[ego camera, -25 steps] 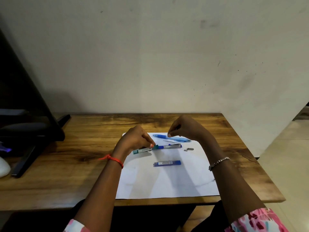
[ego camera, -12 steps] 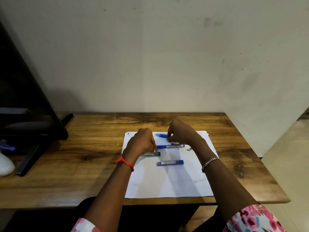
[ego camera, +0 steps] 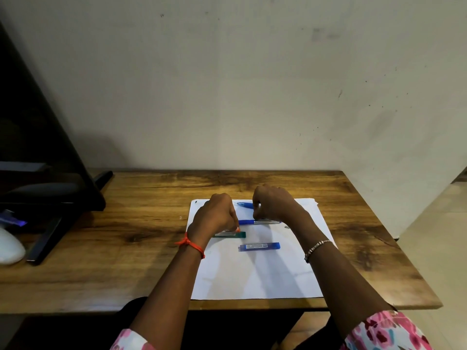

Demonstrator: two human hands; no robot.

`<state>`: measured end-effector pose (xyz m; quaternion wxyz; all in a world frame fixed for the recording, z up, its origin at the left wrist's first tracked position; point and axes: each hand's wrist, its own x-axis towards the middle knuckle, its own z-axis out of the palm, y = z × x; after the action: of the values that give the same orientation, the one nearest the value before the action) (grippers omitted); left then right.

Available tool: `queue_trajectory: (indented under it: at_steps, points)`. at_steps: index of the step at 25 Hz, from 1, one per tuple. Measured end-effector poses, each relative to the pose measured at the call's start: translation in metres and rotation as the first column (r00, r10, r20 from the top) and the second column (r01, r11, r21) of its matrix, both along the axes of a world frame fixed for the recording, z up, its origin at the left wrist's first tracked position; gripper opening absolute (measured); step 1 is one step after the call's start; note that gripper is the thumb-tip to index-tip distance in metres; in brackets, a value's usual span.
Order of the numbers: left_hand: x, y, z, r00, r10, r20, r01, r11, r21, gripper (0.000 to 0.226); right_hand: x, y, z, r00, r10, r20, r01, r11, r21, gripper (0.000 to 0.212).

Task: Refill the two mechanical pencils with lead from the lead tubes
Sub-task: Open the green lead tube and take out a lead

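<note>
On the wooden worktop (ego camera: 151, 198), the teal plastic lead tube (ego camera: 233, 234) is being pinched by the curled left hand (ego camera: 217, 215) while the right hand (ego camera: 274, 204), curled with contents impossible to tell, is being held at the blue-and-silver mechanical pencil (ego camera: 262, 222) just beyond, likely for lead loading needing fine alignment.

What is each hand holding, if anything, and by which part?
The left hand pinches the green lead tube by its left part. The right hand curls over the middle of the nearer pencil; grip cannot be told.
</note>
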<state>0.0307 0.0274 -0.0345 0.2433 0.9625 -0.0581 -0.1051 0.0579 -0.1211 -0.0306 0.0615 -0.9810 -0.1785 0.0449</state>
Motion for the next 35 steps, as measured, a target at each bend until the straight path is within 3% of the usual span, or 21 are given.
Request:
queue_trajectory:
  at_steps: [4, 7, 10, 14, 17, 19, 21, 23, 26, 28, 32, 35]
  points:
    - [0.000, -0.006, 0.006, 0.992, -0.013, 0.128, 0.024, 0.996, -0.091, 0.015, 0.000, -0.014, 0.015, 0.999, -0.016, 0.034, 0.006, 0.962, 0.275, 0.014]
    - [-0.002, -0.018, 0.007, 0.972, -0.056, 0.227, 0.068, 0.997, -0.045, 0.019, -0.001, -0.031, 0.025, 0.993, -0.120, 0.018, 0.091, 0.836, 0.541, 0.006]
    - [-0.001, -0.028, 0.001, 0.967, -0.109, 0.231, 0.101, 0.994, 0.047, 0.028, -0.006, -0.041, 0.032, 0.983, -0.183, -0.008, 0.136, 0.698, 0.703, 0.009]
    - [0.001, -0.033, -0.008, 0.971, -0.133, 0.198, 0.113, 0.987, 0.111, 0.026, -0.006, -0.049, 0.035, 0.970, -0.197, -0.146, 0.207, 0.342, 0.917, 0.017]
    - [0.001, -0.032, -0.009, 0.964, -0.140, 0.226, 0.123, 0.988, 0.087, 0.021, -0.005, -0.053, 0.035, 0.960, -0.176, -0.216, 0.235, 0.098, 0.967, 0.017]
    - [0.002, -0.027, -0.003, 0.962, -0.096, 0.255, 0.112, 0.993, -0.048, 0.017, -0.005, -0.055, 0.038, 0.951, -0.166, -0.260, 0.246, -0.100, 0.964, 0.014]
    - [0.003, -0.021, 0.007, 0.969, -0.015, 0.248, 0.091, 0.951, -0.297, 0.014, -0.006, -0.057, 0.044, 0.951, -0.144, -0.275, 0.227, -0.280, 0.933, 0.010]
    - [0.002, -0.018, 0.019, 0.978, 0.044, 0.206, 0.070, 0.853, -0.517, 0.012, -0.008, -0.058, 0.054, 0.960, -0.129, -0.250, 0.187, -0.372, 0.909, 0.012]
    - [-0.003, -0.016, 0.028, 0.989, 0.073, 0.126, 0.043, 0.681, -0.731, 0.008, -0.015, -0.058, 0.068, 0.976, -0.136, -0.169, 0.095, -0.433, 0.896, 0.017]
    - [-0.004, -0.016, 0.030, 0.992, 0.071, 0.101, 0.036, 0.614, -0.788, 0.015, -0.021, -0.055, 0.075, 0.984, -0.145, -0.104, 0.029, -0.444, 0.896, 0.019]
    - [-0.005, -0.017, 0.033, 0.994, 0.036, 0.106, 0.062, 0.614, -0.787, 0.014, -0.028, -0.050, 0.085, 0.987, -0.158, 0.018, -0.079, -0.389, 0.918, 0.017]
    - [-0.004, -0.017, 0.033, 0.994, 0.045, 0.102, 0.052, 0.620, -0.783, 0.011, -0.030, -0.046, 0.088, 0.982, -0.170, 0.083, -0.127, -0.268, 0.955, 0.017]
